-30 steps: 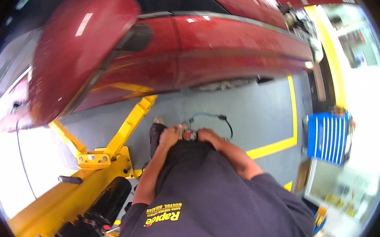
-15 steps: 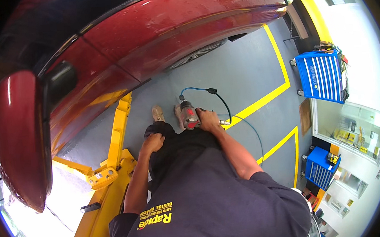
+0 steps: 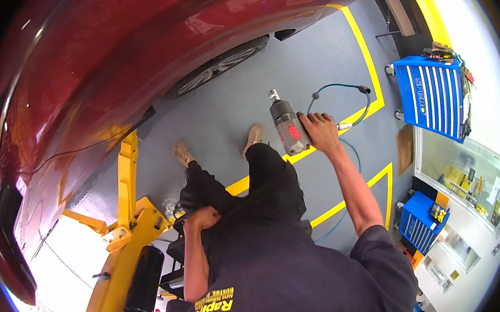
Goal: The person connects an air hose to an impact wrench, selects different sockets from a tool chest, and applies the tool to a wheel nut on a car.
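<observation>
One air wrench (image 3: 291, 133), mid-scene above floor (image 3: 318, 47), R grip (image 3: 321, 132) clamped on its hidden handle; L grip (image 3: 204, 218) curled together by leg (image 3: 208, 185). Prob. heavy, stiff; hold at handle. Hose (image 3: 338, 84), R, may snag. Far L: car (image 3: 110, 67), wheel (image 3: 221, 70); near L: lift arm (image 3: 125, 176), partly in way; far R: cart (image 3: 436, 99).

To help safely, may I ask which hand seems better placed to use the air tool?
Right, probably: the right hand grips the air tool, while the left hand is curled apart from it, apparently empty.
</observation>
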Demonstrator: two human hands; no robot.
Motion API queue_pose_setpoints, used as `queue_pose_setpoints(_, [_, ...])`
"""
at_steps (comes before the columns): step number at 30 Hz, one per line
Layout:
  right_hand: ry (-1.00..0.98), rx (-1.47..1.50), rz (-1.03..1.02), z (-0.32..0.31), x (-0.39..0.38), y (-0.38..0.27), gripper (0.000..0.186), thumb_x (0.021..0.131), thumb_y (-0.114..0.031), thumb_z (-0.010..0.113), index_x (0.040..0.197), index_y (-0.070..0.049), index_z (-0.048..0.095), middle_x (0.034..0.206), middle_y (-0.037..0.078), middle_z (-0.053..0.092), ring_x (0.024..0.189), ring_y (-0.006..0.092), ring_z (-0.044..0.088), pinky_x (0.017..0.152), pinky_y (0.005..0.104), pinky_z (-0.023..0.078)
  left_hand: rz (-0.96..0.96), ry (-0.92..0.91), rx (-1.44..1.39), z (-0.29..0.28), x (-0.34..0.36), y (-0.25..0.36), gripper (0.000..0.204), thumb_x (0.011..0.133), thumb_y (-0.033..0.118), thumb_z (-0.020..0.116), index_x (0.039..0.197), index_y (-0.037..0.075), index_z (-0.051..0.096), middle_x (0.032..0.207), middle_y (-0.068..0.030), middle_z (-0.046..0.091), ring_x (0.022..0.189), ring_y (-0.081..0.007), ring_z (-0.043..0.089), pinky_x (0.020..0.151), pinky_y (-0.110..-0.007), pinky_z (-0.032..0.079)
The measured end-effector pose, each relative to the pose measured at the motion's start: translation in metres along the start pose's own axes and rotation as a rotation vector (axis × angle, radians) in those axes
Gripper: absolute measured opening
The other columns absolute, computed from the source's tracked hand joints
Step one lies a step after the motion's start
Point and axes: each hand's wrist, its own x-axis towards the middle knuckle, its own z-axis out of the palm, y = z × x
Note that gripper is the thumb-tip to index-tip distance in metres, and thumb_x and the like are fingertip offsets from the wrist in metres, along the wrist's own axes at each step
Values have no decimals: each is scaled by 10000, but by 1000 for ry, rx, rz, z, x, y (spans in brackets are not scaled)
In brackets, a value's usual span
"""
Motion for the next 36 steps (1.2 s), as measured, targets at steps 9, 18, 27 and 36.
queue_pose_setpoints(9, [-65,657,224,136,99,-30,599,709,-243,748,1274,-121,589,952,183,710,897,395,685,767,488,536,454,612,-509,-73,154,86,584,980,410,618,1401,63,411,1190,-203,651,1060,-314,685,941,-409,528])
queue_pose_setpoints(18, [-138,621,146,270,198,-69,594,760,-198,708,1327,-93,569,993,243,703,962,414,682,826,486,555,685,1411,-668,-145,297,129,947,729,263,886,1442,9,316,1524,-236,286,1409,-399,351,1135,-482,354])
queue_pose_setpoints(27, [-181,480,127,378,272,-81,472,829,-264,646,1263,-89,581,994,245,703,972,404,686,840,474,553,679,1626,-776,-177,439,69,884,739,246,897,1403,-18,376,1392,-214,475,1274,-291,503,1062,-388,426])
queue_pose_setpoints(36, [-84,488,89,419,305,-69,453,819,-269,660,1214,-66,571,988,215,700,956,392,686,791,467,546,1278,1285,-1354,-227,509,49,979,825,614,728,1485,14,325,1455,-204,434,1309,-312,489,1099,-413,402])
